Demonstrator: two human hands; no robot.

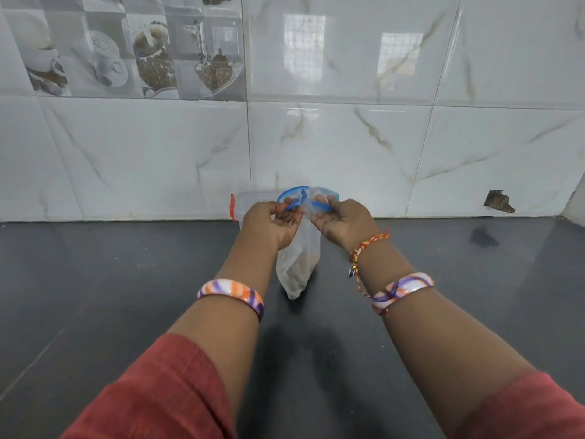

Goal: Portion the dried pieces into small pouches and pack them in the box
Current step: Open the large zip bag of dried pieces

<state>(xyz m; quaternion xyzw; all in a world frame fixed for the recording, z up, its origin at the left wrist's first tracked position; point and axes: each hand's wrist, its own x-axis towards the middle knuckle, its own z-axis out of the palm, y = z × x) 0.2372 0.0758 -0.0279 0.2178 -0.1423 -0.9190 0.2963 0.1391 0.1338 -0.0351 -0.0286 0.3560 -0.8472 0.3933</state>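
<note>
Two hands hold one clear, crinkly plastic pouch (296, 264) by its top. The left hand (274, 221) and the right hand (343, 223) each pinch an edge. It hangs long-ways, top at 12 o'clock, brown bits at 6, over the dark, shiny tabletop (126, 280). A clear box (245, 201) with a blue lid (291, 193) sits behind the hands.

A home kitchen: glossy marble-look wall tiles (348, 137), a decorative tile (133, 45) printed with coffee cups and beans, a dark stone desk (95, 280).
</note>
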